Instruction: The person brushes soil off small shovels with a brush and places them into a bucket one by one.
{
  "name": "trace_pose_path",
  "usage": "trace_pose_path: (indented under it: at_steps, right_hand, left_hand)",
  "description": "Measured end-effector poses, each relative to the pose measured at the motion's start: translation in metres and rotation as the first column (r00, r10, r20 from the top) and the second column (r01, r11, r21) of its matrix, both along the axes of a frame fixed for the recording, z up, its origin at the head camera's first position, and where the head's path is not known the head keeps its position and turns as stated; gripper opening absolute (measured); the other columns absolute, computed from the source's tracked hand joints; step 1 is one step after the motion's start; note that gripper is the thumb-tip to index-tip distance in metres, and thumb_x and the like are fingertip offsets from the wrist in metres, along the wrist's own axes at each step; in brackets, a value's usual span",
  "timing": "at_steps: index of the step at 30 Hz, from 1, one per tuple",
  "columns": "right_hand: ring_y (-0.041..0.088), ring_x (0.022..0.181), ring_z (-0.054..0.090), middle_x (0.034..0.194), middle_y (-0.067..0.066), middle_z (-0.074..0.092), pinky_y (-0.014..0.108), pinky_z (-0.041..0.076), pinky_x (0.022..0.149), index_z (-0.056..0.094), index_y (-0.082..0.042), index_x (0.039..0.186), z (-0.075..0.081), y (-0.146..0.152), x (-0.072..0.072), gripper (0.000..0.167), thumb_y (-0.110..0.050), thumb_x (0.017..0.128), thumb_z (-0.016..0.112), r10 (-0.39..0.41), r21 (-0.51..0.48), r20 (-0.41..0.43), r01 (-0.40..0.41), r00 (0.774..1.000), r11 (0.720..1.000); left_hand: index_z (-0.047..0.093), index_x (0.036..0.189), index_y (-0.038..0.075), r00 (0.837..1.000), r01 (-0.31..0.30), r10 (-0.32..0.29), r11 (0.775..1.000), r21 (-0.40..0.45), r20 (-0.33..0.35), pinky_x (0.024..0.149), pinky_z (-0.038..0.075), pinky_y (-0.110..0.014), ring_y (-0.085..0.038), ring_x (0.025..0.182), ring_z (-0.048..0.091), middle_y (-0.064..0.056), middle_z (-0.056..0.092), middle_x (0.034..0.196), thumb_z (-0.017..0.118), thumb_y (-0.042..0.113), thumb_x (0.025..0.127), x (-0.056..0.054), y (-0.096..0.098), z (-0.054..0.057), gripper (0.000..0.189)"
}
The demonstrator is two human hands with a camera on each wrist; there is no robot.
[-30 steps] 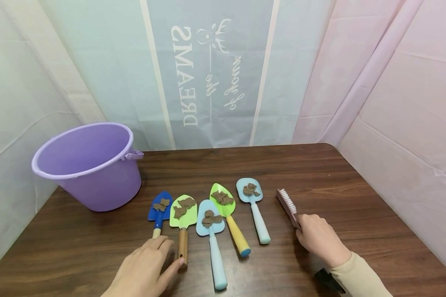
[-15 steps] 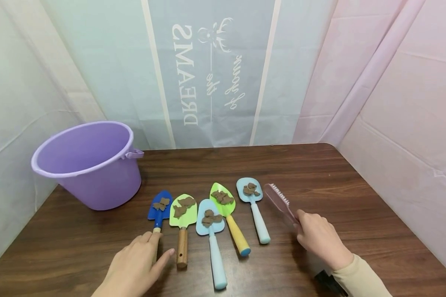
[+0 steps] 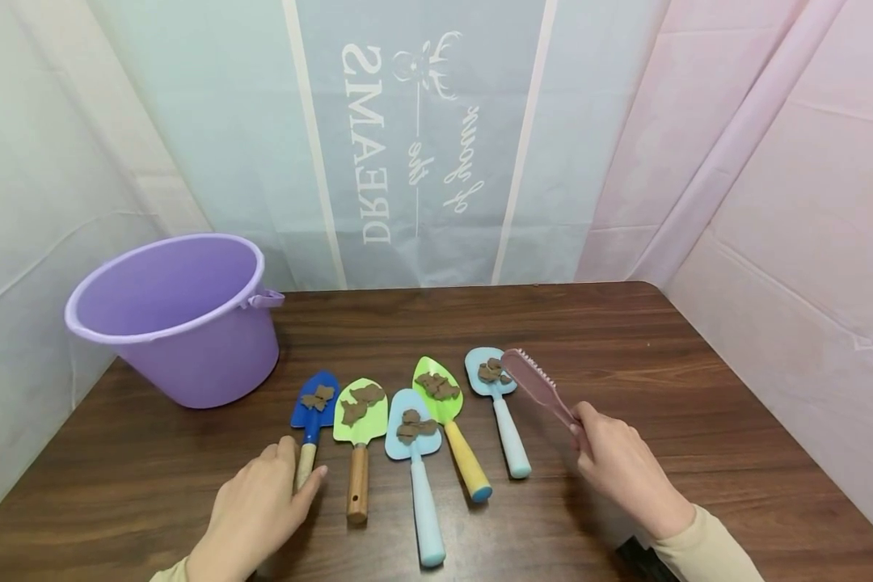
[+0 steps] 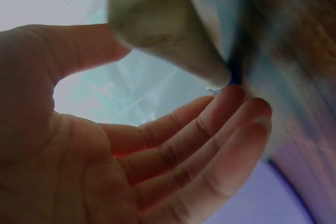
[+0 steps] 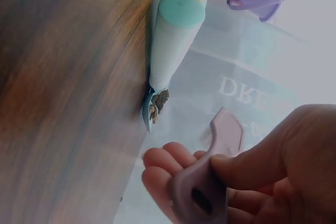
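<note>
In the head view, my right hand (image 3: 626, 477) holds a mauve brush (image 3: 540, 386) by its handle. Its head is raised beside the far light-blue spatula-shaped trowel (image 3: 509, 432), white bristles turned away. The right wrist view shows the thumb pressing the brush handle (image 5: 202, 182) against the fingers. My left hand (image 3: 250, 505) is at the pale wooden handle of a blue trowel (image 3: 325, 416). Up close in the left wrist view, that handle (image 4: 163, 24) lies between the thumb and loosely bent fingers (image 4: 210, 150); a firm grip is not visible. Brown crumbs lie on the blades.
Between the hands lie a light-green trowel (image 3: 360, 485) with a brown wooden handle, a nearer light-blue trowel (image 3: 425, 517) and a green trowel (image 3: 466, 461) with a yellow handle. A purple bucket (image 3: 225, 364) stands at the left on the dark wooden table (image 3: 589, 323).
The brush has swung left and up towards the far light-blue trowel, its bristles turning away. My left hand has moved left from the brown wooden handle to the blue trowel's pale handle.
</note>
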State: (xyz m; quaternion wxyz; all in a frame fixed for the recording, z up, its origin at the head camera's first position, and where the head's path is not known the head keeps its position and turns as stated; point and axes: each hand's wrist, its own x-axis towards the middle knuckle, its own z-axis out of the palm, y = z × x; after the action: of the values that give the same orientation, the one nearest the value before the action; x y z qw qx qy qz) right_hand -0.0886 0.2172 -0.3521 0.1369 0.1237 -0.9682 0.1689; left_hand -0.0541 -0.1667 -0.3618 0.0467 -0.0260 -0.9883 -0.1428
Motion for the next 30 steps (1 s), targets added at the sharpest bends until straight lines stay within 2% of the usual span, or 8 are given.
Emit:
trace_pose_path:
  at_steps: [4, 13, 23, 30]
  right_hand:
    - [0.007, 0.053, 0.037, 0.061, -0.007, 0.043, 0.026, 0.031, 0.048, 0.052, -0.01, 0.081, -0.001, -0.001, 0.0, 0.016, 0.004, 0.087, 0.057, 0.024, -0.006, -0.046, -0.024, 0.999, 1.0]
    - [0.005, 0.053, 0.035, 0.063, -0.007, 0.044, 0.023, 0.03, 0.049, 0.052, -0.009, 0.083, 0.001, -0.003, -0.001, 0.013, 0.004, 0.088, 0.054, 0.033, -0.023, -0.061, -0.035, 0.998, 0.999]
    - [0.003, 0.054, 0.034, 0.066, -0.008, 0.045, 0.022, 0.03, 0.048, 0.055, -0.008, 0.089, 0.002, -0.004, 0.0, 0.01, 0.002, 0.09, 0.053, 0.039, -0.03, -0.032, -0.04, 0.999, 0.999]
    - [0.002, 0.054, 0.034, 0.067, -0.009, 0.046, 0.022, 0.03, 0.048, 0.056, -0.008, 0.09, 0.001, -0.005, 0.001, 0.009, 0.001, 0.09, 0.054, 0.049, -0.025, -0.039, -0.05, 0.998, 0.998]
  left_hand:
    - [0.049, 0.083, 0.0, 1.0, -0.019, 0.018, 1.0, 0.012, 0.01, 0.04, 0.034, -0.033, -0.019, 0.05, 0.049, -0.005, 0.046, 0.063, 0.066, 0.033, 0.088, -0.005, -0.001, -0.004, 0.037]
    - [0.052, 0.082, -0.001, 0.992, -0.075, 0.071, 0.997, 0.032, 0.108, 0.041, 0.037, -0.038, -0.024, 0.052, 0.054, -0.008, 0.051, 0.061, 0.063, 0.036, 0.089, -0.012, -0.002, -0.009, 0.039]
    - [0.051, 0.073, 0.004, 0.976, -0.08, 0.074, 0.997, 0.019, 0.204, 0.042, 0.036, -0.034, -0.02, 0.05, 0.048, -0.006, 0.047, 0.059, 0.062, 0.031, 0.088, -0.015, 0.0, -0.009, 0.033]
    - [0.05, 0.071, 0.006, 0.973, -0.082, 0.068, 0.995, 0.053, 0.219, 0.042, 0.035, -0.032, -0.019, 0.049, 0.045, -0.005, 0.045, 0.059, 0.061, 0.024, 0.087, -0.016, 0.0, -0.01, 0.027]
